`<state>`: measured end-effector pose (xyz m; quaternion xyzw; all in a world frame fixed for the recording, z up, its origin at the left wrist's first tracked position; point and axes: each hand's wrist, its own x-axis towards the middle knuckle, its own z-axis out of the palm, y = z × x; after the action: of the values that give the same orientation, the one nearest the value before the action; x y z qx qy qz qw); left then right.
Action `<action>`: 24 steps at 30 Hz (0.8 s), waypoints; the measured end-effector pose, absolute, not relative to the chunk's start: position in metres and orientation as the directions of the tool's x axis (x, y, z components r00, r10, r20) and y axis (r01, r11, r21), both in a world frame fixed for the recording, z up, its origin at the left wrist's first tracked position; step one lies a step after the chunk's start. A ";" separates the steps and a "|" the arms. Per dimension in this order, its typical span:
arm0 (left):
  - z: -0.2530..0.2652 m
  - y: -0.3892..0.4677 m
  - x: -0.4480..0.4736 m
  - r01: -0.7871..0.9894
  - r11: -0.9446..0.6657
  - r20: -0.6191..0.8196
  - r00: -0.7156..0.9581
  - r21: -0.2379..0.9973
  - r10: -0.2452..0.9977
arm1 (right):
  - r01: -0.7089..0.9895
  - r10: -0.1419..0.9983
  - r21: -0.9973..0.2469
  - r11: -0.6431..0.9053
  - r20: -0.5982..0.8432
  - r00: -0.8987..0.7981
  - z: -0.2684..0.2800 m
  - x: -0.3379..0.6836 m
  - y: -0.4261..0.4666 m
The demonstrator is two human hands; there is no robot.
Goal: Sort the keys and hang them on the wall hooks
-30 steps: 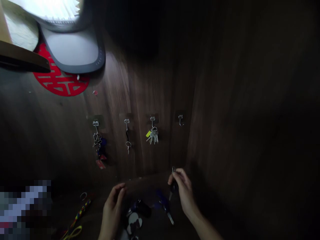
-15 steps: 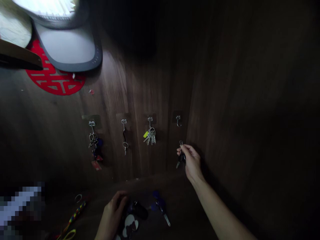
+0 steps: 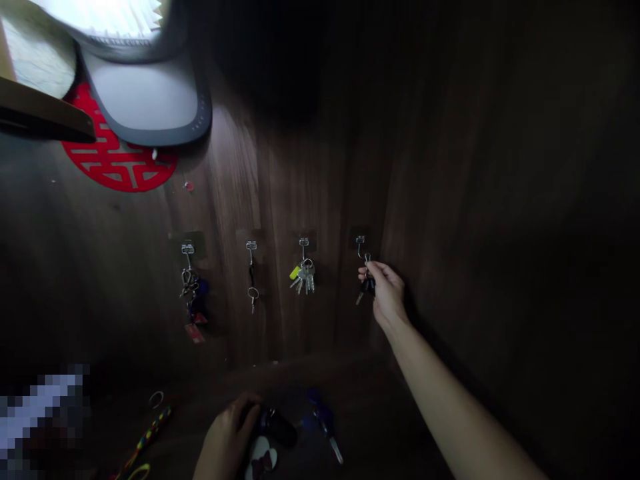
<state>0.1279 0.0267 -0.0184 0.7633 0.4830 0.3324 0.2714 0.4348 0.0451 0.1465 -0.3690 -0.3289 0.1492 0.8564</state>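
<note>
My right hand (image 3: 386, 290) is raised against the dark wood wall, pinching a small black key (image 3: 365, 285) by its metal ring. The ring sits right at the rightmost wall hook (image 3: 360, 244); whether it hangs on the hook I cannot tell. My left hand (image 3: 227, 437) is low on the shelf, fingers resting on a dark key fob (image 3: 279, 427) with a white, bow-marked tag (image 3: 262, 460). A blue-headed key (image 3: 323, 423) lies just to the right of it.
Three other hooks to the left carry keys: a bunch with a yellow tag (image 3: 303, 273), a single ring (image 3: 253, 283), and a bunch with blue and red tags (image 3: 193, 297). A braided colourful lanyard (image 3: 145, 437) lies at lower left. A red paper cut-out (image 3: 117, 163) is on the wall.
My right hand has lifted the black key from the shelf up to the rightmost hook. My left hand has settled onto the dark key fob.
</note>
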 end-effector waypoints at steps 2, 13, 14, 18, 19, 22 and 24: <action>-0.018 0.027 0.128 0.563 -0.383 0.235 0.319 0.732 0.918 | -0.031 0.503 -0.728 0.685 0.442 0.743 0.147 0.437 0.050; -0.018 0.027 0.128 0.616 -0.380 0.197 0.345 0.690 0.918 | -0.100 0.578 -0.770 0.631 0.379 0.722 0.134 0.443 0.067; -0.018 0.027 0.128 0.621 -0.373 0.188 0.343 0.690 0.920 | -0.106 0.584 -0.771 0.627 0.375 0.720 0.132 0.443 0.066; -0.016 0.026 0.129 0.633 -0.369 0.195 0.329 0.681 0.924 | -0.139 0.613 -0.785 0.604 0.347 0.710 0.126 0.442 0.060; -0.015 0.025 0.129 0.629 -0.373 0.200 0.330 0.682 0.923 | -0.148 0.622 -0.791 0.594 0.336 0.707 0.124 0.442 0.058; -0.013 0.023 0.129 0.615 -0.378 0.201 0.339 0.692 0.919 | -0.180 0.648 -0.806 0.564 0.297 0.701 0.115 0.443 0.051; -0.013 0.023 0.128 0.611 -0.379 0.199 0.342 0.695 0.918 | -0.206 0.654 -0.812 0.546 0.259 0.711 0.106 0.443 0.046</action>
<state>0.1281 0.0231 -0.0130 0.7765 0.4925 0.2938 0.2611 0.4431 0.0463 0.1057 -0.4004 -0.2793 0.2579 0.8338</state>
